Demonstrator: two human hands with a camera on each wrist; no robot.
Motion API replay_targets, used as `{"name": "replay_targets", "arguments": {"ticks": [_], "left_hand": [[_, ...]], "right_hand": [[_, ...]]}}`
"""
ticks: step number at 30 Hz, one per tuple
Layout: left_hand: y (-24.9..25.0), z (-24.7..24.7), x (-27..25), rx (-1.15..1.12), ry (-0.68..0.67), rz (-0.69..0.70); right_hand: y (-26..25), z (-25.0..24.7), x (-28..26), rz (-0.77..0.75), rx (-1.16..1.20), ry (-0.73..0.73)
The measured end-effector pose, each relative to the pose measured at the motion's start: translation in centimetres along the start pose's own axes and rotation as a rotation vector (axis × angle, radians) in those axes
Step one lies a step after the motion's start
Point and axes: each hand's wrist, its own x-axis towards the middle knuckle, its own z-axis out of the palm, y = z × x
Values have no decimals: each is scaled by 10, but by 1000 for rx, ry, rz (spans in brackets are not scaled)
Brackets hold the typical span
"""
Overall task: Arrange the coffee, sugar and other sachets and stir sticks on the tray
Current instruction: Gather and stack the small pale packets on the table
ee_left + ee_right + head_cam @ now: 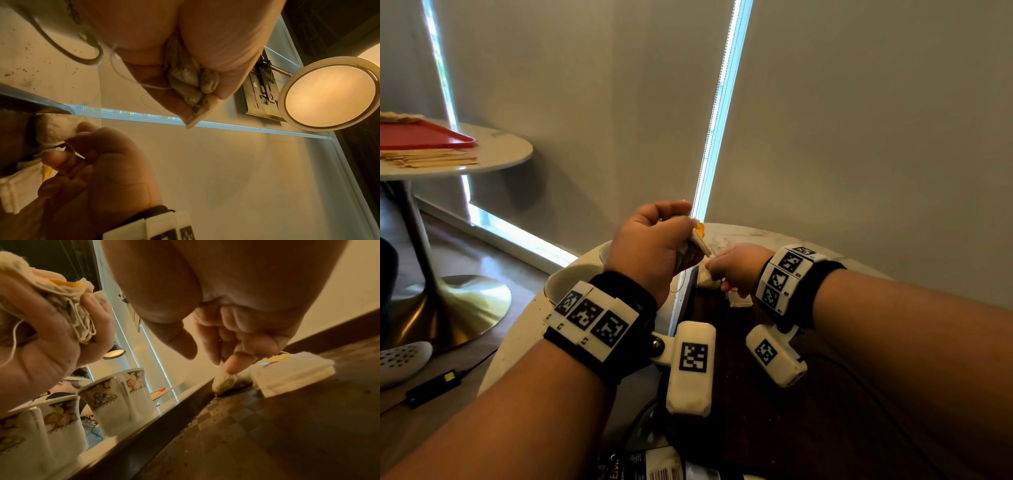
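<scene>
At the far left corner of the dark tray (pixel 739 428), right hand (pixel 739 270): fingertips (pixel 234 365) curled downward, pinching one tea bag (pixel 225 382) whose lower end touches the tray surface. Just right of that bag, touching the tray: flat white sachets (pixel 292 376) stacked, a yellow tag on top. Left hand (pixel 650 246): raised above the tray's left edge, fingers closed in a fist around a bunch of tea bags (pixel 191 81) with tangled strings and a yellow tag (pixel 700 233) protruding at the far side. Left of the tray, on the round white marble table (pixel 750 234): two white mugs (pixel 117 395) with dark floral bands, standing side by side, handles toward the tray. Near edge of table: dark printed packets (pixel 654 466), partly cut off. Both wrists: black bands carrying white marker blocks. Far left, well apart: second round table (pixel 496 150) on a brass pedestal, bearing a red tray (pixel 421 137) and wooden stir sticks (pixel 431 159) lying beside it.
</scene>
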Motion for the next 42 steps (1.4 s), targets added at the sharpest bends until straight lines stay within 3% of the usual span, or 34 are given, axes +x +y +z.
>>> {"name": "replay_targets", "arguments": {"ticks": [11, 18, 24, 30, 34, 37, 42], "left_hand": [[0, 0, 0, -8, 0, -7], [2, 1, -4, -15, -4, -13], [4, 2, -5, -42, -8, -22], [3, 2, -6, -21, -1, -16], [5, 3, -7, -45, -12, -21], [6, 4, -7, -49, -15, -25], [4, 3, -6, -51, -23, -17]], "right_hand": [[4, -8, -4, -159, -128, 110], [9, -1, -10, -192, -262, -96], [9, 5, -7, -191, -398, -121], [13, -4, -9, -228, -350, -59], [22, -24, 1, -122, -201, 142], [32, -29, 3, 10, -123, 54], [36, -17, 1, -12, -202, 1]]}}
